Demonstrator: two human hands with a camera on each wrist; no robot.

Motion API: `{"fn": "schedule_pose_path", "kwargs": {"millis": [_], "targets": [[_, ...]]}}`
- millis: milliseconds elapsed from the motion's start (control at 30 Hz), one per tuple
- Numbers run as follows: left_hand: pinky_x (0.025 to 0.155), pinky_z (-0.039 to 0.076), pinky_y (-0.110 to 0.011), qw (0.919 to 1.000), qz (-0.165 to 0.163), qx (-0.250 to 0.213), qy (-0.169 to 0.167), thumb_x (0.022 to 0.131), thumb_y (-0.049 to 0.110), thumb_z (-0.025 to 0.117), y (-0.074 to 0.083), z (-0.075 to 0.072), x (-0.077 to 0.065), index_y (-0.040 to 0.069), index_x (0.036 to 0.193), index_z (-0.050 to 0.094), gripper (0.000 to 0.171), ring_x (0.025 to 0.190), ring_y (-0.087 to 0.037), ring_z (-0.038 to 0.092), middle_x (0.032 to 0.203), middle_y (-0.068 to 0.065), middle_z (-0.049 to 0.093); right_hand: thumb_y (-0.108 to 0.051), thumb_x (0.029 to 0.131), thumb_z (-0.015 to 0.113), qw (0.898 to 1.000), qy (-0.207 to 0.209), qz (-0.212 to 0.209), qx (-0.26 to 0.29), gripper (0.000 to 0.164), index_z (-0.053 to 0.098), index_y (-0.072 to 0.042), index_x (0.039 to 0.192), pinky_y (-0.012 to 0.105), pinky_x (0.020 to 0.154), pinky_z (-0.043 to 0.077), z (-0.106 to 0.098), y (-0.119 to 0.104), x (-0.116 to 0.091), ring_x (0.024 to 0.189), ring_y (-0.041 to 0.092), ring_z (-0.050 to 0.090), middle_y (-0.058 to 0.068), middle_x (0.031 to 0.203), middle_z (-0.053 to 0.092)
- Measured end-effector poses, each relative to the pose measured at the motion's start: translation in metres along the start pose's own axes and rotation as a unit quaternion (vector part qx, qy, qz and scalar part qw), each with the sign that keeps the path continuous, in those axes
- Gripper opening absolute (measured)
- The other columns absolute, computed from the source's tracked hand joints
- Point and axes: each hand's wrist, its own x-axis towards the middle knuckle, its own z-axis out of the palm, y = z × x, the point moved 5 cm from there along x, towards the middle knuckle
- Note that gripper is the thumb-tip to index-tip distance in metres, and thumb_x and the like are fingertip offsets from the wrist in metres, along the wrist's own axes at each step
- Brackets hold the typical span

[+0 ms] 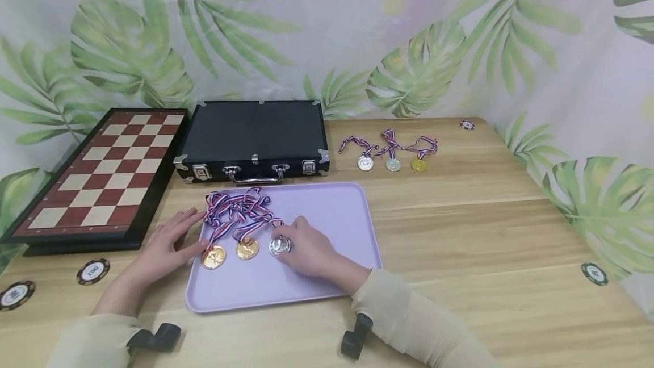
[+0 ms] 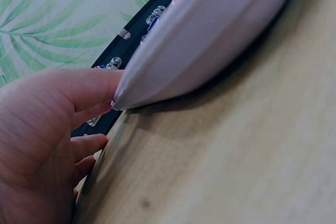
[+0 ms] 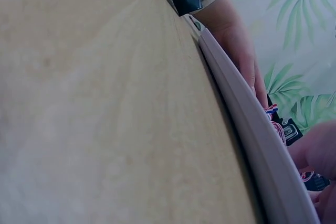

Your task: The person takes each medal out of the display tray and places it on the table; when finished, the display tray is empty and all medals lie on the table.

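Observation:
A lilac tray (image 1: 327,209) lies on the table with two gold medals, the left gold medal (image 1: 213,257) and the middle gold medal (image 1: 247,249), in a row with a silver medal (image 1: 280,245). Their striped ribbons (image 1: 237,209) are bunched behind them. My right hand (image 1: 306,246) pinches the silver medal between thumb and fingers; its fingertips are mostly hidden in the right wrist view. At the tray's left rim rests my left hand (image 1: 171,243), fingers loosely extended, thumb over the rim beside the left gold medal. The left wrist view shows this hand (image 2: 47,119) at the tray's edge (image 2: 173,61).
Behind the tray stands a black case (image 1: 255,135). A chessboard (image 1: 109,169) lies at left. Three more medals, including a yellow-gold medal (image 1: 419,164), lie at the back right. Poker chips such as a black chip (image 1: 93,271) and a green chip (image 1: 594,274) are on the table.

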Motion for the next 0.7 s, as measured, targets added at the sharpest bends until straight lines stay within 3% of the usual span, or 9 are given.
{"fn": "schedule_pose_path", "kwargs": {"millis": [100, 200, 267, 333, 433, 500, 700], "targets": [[0.093, -0.004, -0.060, 1.0000, -0.005, 0.002, 0.001, 0.079, 0.025, 0.061, 0.000, 0.000, -0.002, 0.004, 0.130, 0.036, 0.061, 0.122, -0.045, 0.010, 0.133, -0.028, 0.024, -0.019, 0.077, 0.064, 0.999, -0.013, -0.047, 0.001, 0.038, 0.052, -0.023, 0.113, 0.023, 0.057, 0.042, 0.002, -0.005, -0.002, 0.070, 0.012, 0.050, 0.001, 0.091, 0.049], [0.093, -0.003, -0.060, 1.0000, -0.007, 0.003, 0.001, 0.079, 0.026, 0.061, 0.001, 0.000, -0.002, 0.005, 0.130, 0.036, 0.061, 0.122, -0.044, 0.010, 0.133, -0.027, 0.024, -0.015, 0.079, 0.061, 0.995, -0.016, -0.100, 0.013, 0.037, 0.049, -0.019, 0.114, 0.024, 0.076, 0.043, 0.000, -0.009, -0.004, 0.090, 0.014, 0.054, 0.002, 0.105, 0.056], [0.093, -0.003, -0.059, 1.0000, -0.007, 0.004, 0.001, 0.080, 0.027, 0.061, 0.001, 0.001, -0.001, 0.005, 0.130, 0.036, 0.061, 0.123, -0.044, 0.010, 0.133, -0.027, 0.024, -0.013, 0.080, 0.060, 0.991, -0.023, -0.123, 0.040, 0.038, 0.048, -0.017, 0.117, 0.021, 0.078, 0.041, -0.003, -0.011, -0.008, 0.084, 0.010, 0.055, 0.000, 0.108, 0.056], [0.094, -0.004, -0.059, 1.0000, -0.007, 0.004, 0.003, 0.080, 0.027, 0.061, 0.001, 0.001, -0.001, 0.005, 0.130, 0.036, 0.060, 0.123, -0.044, 0.011, 0.133, -0.027, 0.024, -0.013, 0.081, 0.060, 0.988, -0.036, -0.130, 0.082, 0.040, 0.048, -0.017, 0.118, 0.019, 0.069, 0.044, -0.010, -0.011, -0.012, 0.069, 0.008, 0.054, -0.001, 0.095, 0.060], [0.094, -0.004, -0.058, 0.9999, -0.009, 0.002, 0.006, 0.079, 0.027, 0.061, 0.000, 0.001, -0.002, 0.006, 0.130, 0.036, 0.060, 0.123, -0.042, 0.010, 0.133, -0.027, 0.025, -0.012, 0.080, 0.061, 0.980, -0.055, -0.116, 0.154, 0.039, 0.046, -0.017, 0.116, 0.019, 0.049, 0.041, -0.026, -0.010, -0.020, 0.048, 0.007, 0.042, -0.004, 0.073, 0.055], [0.094, -0.004, -0.058, 0.9999, -0.009, 0.001, 0.008, 0.079, 0.027, 0.061, 0.000, 0.000, -0.002, 0.007, 0.130, 0.037, 0.060, 0.124, -0.042, 0.010, 0.133, -0.026, 0.025, -0.009, 0.079, 0.062, 0.974, -0.055, -0.103, 0.193, 0.038, 0.044, -0.015, 0.111, 0.020, 0.043, 0.038, -0.042, -0.008, -0.025, 0.047, 0.007, 0.042, -0.004, 0.067, 0.053], [0.093, -0.003, -0.059, 1.0000, -0.008, 0.003, 0.002, 0.079, 0.026, 0.061, 0.001, 0.000, -0.001, 0.006, 0.130, 0.037, 0.060, 0.123, -0.043, 0.011, 0.133, -0.027, 0.025, 0.004, 0.075, 0.062, 0.957, -0.020, -0.106, 0.271, 0.038, 0.040, -0.007, 0.104, 0.019, 0.041, 0.035, -0.088, 0.007, -0.034, 0.045, 0.010, 0.040, 0.003, 0.081, 0.061]]}}
